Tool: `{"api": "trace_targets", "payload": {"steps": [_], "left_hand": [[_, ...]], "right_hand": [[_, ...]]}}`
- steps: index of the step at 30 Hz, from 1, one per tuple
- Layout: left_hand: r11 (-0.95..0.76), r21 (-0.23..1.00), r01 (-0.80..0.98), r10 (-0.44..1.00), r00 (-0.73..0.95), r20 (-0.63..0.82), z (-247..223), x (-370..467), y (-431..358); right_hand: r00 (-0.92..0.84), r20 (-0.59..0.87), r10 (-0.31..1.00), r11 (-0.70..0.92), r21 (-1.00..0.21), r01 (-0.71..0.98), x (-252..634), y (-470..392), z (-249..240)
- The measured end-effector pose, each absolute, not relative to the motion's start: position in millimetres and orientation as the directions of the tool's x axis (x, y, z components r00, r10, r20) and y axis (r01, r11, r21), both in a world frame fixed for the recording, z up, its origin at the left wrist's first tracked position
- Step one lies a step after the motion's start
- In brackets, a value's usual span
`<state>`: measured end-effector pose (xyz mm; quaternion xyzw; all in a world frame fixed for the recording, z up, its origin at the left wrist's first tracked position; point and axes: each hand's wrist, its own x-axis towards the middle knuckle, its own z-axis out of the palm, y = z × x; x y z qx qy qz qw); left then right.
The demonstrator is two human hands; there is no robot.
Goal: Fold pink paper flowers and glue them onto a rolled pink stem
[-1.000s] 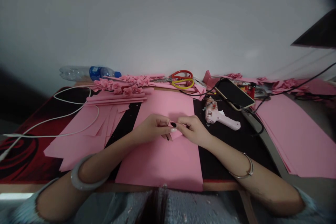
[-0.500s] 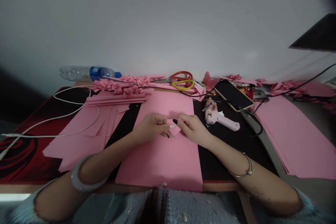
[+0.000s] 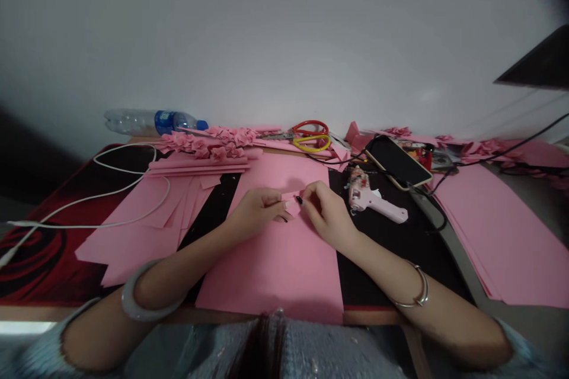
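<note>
Pink paper piece point(image 3: 293, 200) between both hands point(image 3: 291, 210)

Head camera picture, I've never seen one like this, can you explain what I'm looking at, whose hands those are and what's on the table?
The camera sits on a person's head and looks down, so both arms reaching in from the bottom are that person's own. The left hand and right hand meet over a large pink sheet and pinch a small pink paper piece between their fingertips. On the table behind them lie a pink glue gun, a phone, scissors, folded pink paper flowers, a water bottle and a white cable.
</note>
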<state>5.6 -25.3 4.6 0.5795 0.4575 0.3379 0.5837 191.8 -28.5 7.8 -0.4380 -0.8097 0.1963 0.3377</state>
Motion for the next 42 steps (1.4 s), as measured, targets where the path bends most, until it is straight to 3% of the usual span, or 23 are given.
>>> {"api": "trace_targets", "payload": {"steps": [8,13,19,24,28,36,42], "left_hand": [[-0.008,0.974,0.225,0.949,0.308,-0.064,4,4,-27],[-0.089,0.970,0.227,0.915,0.403,-0.010,3,2,-27],[-0.262,0.963,0.058,0.796,0.577,0.182,10,1,-26],[-0.381,0.915,0.131,0.760,0.608,0.229,6,-2,-23],[-0.392,0.896,0.206,0.765,0.613,0.194,5,-5,-23],[-0.327,0.936,0.126,0.783,0.591,0.194,5,-5,-24],[-0.207,0.969,0.132,0.893,0.429,0.132,7,-2,-26]], "right_hand": [[-0.536,0.309,0.786,0.617,-0.437,0.654,188,-33,13],[-0.523,0.324,0.788,0.612,-0.503,0.610,187,-32,12],[-0.503,0.327,0.800,0.589,-0.587,0.556,190,-31,12],[-0.462,0.330,0.823,0.561,-0.597,0.574,191,-29,11],[-0.440,0.336,0.833,0.546,-0.629,0.553,190,-30,10],[-0.397,0.355,0.846,0.525,-0.685,0.505,189,-30,10],[-0.303,0.264,0.916,0.380,-0.813,0.441,190,-26,9]]}}
